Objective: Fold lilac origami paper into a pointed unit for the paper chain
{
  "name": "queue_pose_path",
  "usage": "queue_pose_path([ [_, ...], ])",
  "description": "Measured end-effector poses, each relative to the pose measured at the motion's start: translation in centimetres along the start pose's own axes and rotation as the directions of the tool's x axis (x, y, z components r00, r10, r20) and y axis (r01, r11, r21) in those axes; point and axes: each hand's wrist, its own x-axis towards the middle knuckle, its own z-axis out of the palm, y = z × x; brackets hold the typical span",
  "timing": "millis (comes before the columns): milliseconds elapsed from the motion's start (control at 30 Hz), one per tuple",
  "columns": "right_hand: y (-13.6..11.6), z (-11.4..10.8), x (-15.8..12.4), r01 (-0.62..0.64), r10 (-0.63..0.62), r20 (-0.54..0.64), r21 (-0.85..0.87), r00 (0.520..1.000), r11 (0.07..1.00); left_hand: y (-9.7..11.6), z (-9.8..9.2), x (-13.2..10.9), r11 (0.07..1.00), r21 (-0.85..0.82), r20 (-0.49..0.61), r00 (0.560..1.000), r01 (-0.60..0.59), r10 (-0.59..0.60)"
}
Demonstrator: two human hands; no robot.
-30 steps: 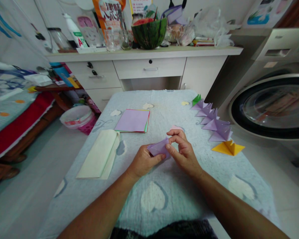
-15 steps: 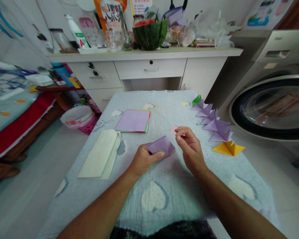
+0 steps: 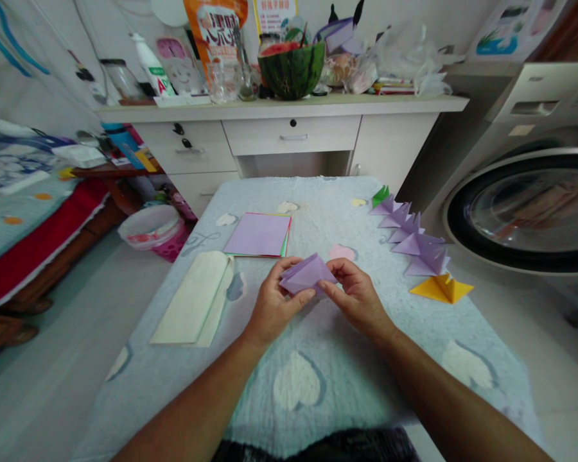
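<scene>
A folded piece of purple origami paper (image 3: pixel 307 274) is held above the cloth-covered table (image 3: pixel 366 385). My left hand (image 3: pixel 277 298) pinches its left side, thumb along the lower edge. On the right corner my right hand (image 3: pixel 354 292) closes with thumb and fingers. Behind my hands lies a stack of square coloured paper (image 3: pixel 259 234), purple on top. Left of my left hand is a folded pale green cloth or paper (image 3: pixel 192 298); I cannot tell which. To the right runs a row of folded paper pieces: green (image 3: pixel 380 195), several purple (image 3: pixel 419 244) and yellow (image 3: pixel 442 289).
A white cabinet (image 3: pixel 289 131) stands beyond the table, with a cut watermelon (image 3: pixel 291 74), jars and bags on its top. To the right is a washing machine (image 3: pixel 534 115). A pink bin (image 3: pixel 154 231) sits on the floor at left, near a bed (image 3: pixel 33 218).
My right hand has moved left from beside the paper and now grips its right corner. The purple paper has turned and tilted slightly between my hands.
</scene>
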Motion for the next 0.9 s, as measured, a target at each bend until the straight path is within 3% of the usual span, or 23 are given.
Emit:
queue_pose_path([
  [167,0.0,0.1,-0.1,0.057,-0.059,-0.032,-0.065,0.998,0.996,-0.1,-0.3,-0.3,0.966,0.156,-0.065,0.974,-0.206,0.218],
  [333,-0.3,0.2,-0.2,0.134,-0.143,-0.044,-0.166,0.989,0.977,-0.3,-0.5,-0.3,0.888,0.354,-0.006,0.949,-0.293,0.315],
  [467,-0.8,0.1,-0.2,0.221,-0.234,-0.029,-0.237,0.972,0.946,-0.2,-0.5,-0.2,0.824,0.421,0.034,0.914,-0.38,0.404],
  [633,-1.1,0.0,-0.1,0.292,-0.306,-0.003,-0.285,0.952,0.913,0.0,-0.5,-0.2,0.782,0.453,0.063,0.891,-0.427,0.45],
  [900,-1.2,0.0,-0.2,0.254,-0.275,-0.017,-0.328,0.961,0.91,0.0,-0.4,-0.3,0.744,0.506,0.091,0.885,-0.436,0.456],
])
